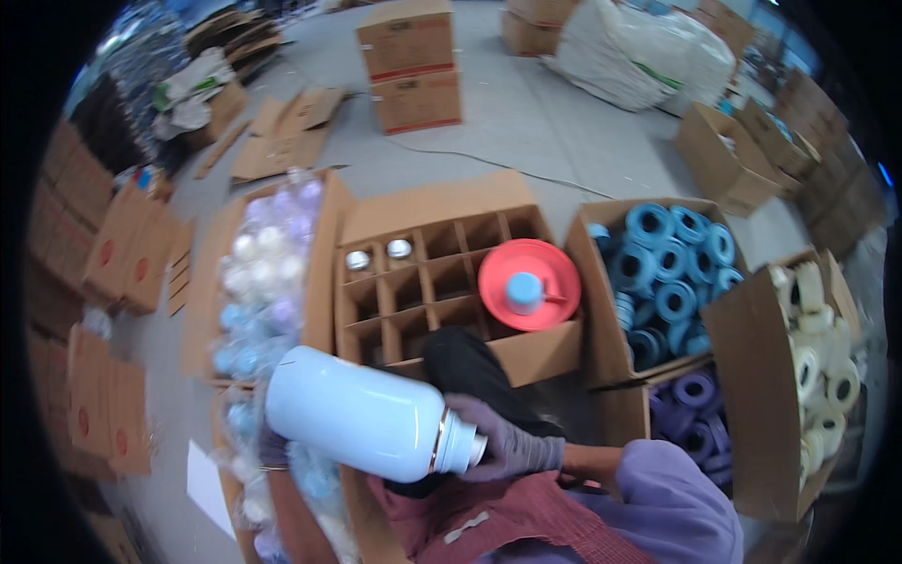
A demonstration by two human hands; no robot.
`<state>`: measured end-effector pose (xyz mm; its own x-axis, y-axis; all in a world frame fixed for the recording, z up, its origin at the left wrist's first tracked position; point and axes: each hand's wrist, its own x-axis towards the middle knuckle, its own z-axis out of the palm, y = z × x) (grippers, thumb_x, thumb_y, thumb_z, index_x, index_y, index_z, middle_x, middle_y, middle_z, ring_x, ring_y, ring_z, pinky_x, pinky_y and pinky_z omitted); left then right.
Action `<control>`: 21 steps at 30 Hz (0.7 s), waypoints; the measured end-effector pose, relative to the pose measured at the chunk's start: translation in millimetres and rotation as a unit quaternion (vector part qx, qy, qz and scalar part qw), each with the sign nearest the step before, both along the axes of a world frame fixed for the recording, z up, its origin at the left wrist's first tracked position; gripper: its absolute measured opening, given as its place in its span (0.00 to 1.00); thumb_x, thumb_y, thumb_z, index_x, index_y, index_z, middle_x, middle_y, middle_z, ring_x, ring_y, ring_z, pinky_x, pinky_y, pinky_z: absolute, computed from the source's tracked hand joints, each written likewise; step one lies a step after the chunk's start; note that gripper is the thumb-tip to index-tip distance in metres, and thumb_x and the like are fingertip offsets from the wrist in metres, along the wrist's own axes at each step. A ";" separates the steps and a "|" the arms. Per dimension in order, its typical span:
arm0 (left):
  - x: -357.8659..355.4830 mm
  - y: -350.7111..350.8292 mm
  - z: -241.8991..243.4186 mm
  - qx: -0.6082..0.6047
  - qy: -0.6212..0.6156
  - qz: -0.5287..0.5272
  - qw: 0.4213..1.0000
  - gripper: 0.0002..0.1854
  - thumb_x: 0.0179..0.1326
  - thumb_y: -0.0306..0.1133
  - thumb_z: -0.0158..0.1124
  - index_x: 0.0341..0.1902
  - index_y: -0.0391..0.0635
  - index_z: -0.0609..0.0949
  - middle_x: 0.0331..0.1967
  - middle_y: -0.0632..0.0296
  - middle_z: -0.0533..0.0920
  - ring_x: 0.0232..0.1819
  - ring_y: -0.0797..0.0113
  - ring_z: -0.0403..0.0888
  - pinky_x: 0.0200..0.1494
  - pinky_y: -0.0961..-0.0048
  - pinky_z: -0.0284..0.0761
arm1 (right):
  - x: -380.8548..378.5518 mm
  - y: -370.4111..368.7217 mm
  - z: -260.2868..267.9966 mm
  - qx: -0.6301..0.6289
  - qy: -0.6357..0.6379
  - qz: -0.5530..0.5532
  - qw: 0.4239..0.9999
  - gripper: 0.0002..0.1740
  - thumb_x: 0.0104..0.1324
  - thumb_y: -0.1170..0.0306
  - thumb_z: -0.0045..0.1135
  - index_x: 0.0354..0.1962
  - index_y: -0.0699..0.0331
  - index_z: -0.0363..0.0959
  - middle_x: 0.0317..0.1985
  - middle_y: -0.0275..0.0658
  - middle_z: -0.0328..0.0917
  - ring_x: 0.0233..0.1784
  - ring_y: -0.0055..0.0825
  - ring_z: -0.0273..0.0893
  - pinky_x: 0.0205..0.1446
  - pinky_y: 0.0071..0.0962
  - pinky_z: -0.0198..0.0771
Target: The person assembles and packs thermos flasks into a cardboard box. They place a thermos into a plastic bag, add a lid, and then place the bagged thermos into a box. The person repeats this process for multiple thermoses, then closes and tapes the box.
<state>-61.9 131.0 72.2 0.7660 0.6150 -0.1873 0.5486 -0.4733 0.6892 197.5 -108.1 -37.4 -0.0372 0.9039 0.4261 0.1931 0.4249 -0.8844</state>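
Observation:
A large light-blue bottle (pixel 356 412) lies tilted across my lap, its neck pointing right. My left hand (pixel 273 445), in a grey-purple glove, supports the base end and is mostly hidden behind it. At the neck, with its copper-coloured ring, the gloved fingers of my right hand (pixel 509 443) close around the light-blue collar (pixel 456 444). A pale piece shows at the mouth. Beyond my knee, a red plastic dish (pixel 502 299) rests on the divided carton (pixel 539 352) and carries a blue cap (pixel 525 292) and a small red part.
Two silver-topped items (pixel 399 248) stand in the carton's compartments. To the left is a carton of plastic-wrapped lids (pixel 264 271). On the right, cartons hold blue rings (pixel 655 261), purple rings (pixel 694 416) and cream rings (pixel 817 374). A cable (pixel 493 158) crosses the floor near stacked boxes (pixel 416 99).

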 end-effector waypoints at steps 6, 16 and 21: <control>124.4 -24.3 -42.0 0.093 0.078 -0.231 0.965 0.14 0.56 0.41 0.64 0.41 0.47 0.81 0.34 0.52 0.79 0.38 0.51 0.80 0.42 0.60 0.75 | 76.7 -60.2 -29.4 -0.034 -0.125 -0.043 0.991 0.18 0.63 0.70 0.59 0.50 0.64 0.71 0.55 0.50 0.72 0.58 0.46 0.73 0.63 0.39 0.68; 135.0 -66.5 -35.8 0.105 0.092 -0.153 0.978 0.12 0.50 0.39 0.70 0.37 0.50 0.81 0.26 0.60 0.77 0.29 0.60 0.80 0.34 0.66 0.76 | 417.7 -47.6 -179.8 -0.388 -0.006 -0.682 0.620 0.56 0.51 0.50 0.67 0.68 0.72 0.51 0.64 0.64 0.61 0.66 0.57 0.63 0.69 0.41 0.62; 163.9 -67.0 -18.4 0.077 0.079 -0.144 0.983 0.14 0.53 0.40 0.69 0.42 0.49 0.83 0.31 0.58 0.80 0.35 0.58 0.81 0.37 0.65 0.77 | 476.9 -83.7 -213.8 -0.437 -0.021 -0.670 0.600 0.35 0.59 0.60 0.57 0.60 0.68 0.59 0.53 0.58 0.74 0.50 0.56 0.77 0.56 0.45 0.74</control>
